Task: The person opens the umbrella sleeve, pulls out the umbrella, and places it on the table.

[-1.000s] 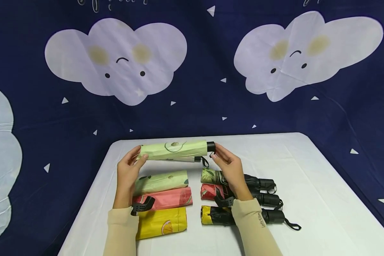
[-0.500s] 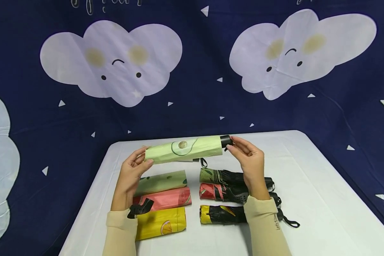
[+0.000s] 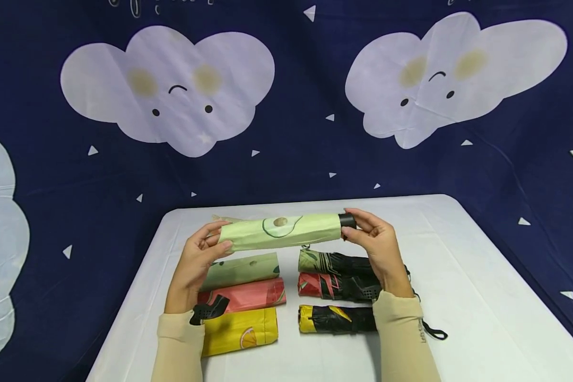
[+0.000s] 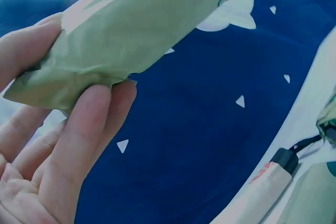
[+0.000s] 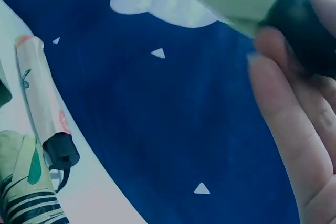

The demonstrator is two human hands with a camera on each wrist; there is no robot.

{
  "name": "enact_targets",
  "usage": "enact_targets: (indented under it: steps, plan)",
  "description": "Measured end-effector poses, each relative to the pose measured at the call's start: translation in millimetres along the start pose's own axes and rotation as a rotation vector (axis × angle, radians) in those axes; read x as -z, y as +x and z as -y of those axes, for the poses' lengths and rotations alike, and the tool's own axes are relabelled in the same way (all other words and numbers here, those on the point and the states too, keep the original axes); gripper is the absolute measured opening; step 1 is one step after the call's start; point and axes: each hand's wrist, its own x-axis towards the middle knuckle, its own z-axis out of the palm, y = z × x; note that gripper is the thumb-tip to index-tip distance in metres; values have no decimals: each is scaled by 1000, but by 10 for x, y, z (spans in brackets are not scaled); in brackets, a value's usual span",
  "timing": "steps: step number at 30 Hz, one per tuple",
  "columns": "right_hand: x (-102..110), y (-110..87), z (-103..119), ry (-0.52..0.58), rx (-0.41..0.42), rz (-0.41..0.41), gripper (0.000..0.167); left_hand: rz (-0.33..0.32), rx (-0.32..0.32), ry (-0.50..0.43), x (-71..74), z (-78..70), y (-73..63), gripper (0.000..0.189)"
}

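Note:
A folded umbrella in a light green sleeve with an avocado print is held level above the far part of the table. My left hand grips the sleeve's left end, thumb in front and fingers behind. In the left wrist view, that end of the sleeve looks flattened and creased. My right hand pinches the black handle at the other end. The right wrist view shows the handle between thumb and fingers. Behind the held umbrella lies a white umbrella with a black handle, mostly hidden in the head view.
On the left side of the white table lie green, pink and yellow sleeves. On the right are green-black, red-black and yellow-black folded umbrellas. A dark blue cloud-printed cloth hangs behind.
The held umbrella has shifted right, rose a little and then came down to level. My right hand moved right with the handle; my left hand moved slightly right.

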Motion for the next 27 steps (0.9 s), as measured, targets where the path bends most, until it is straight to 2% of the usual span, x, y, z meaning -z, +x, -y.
enact_targets:
  steps: [4,9,13,19,27]
  plan:
    - [55,-13,0,-80,-37,103,47,79,-6,63,-20,-13,13,53]
    - [98,-23,-21,-127,-64,205,46,127,-20,97,-28,1,17,50]
    - [108,-39,-22,-167,-76,261,45,136,-8,100,-13,16,6,50]
    - [110,-43,-27,-223,-107,273,45,126,3,147,5,50,1,50]
    - [120,-26,-53,-225,-119,261,44,140,13,137,1,84,12,51]
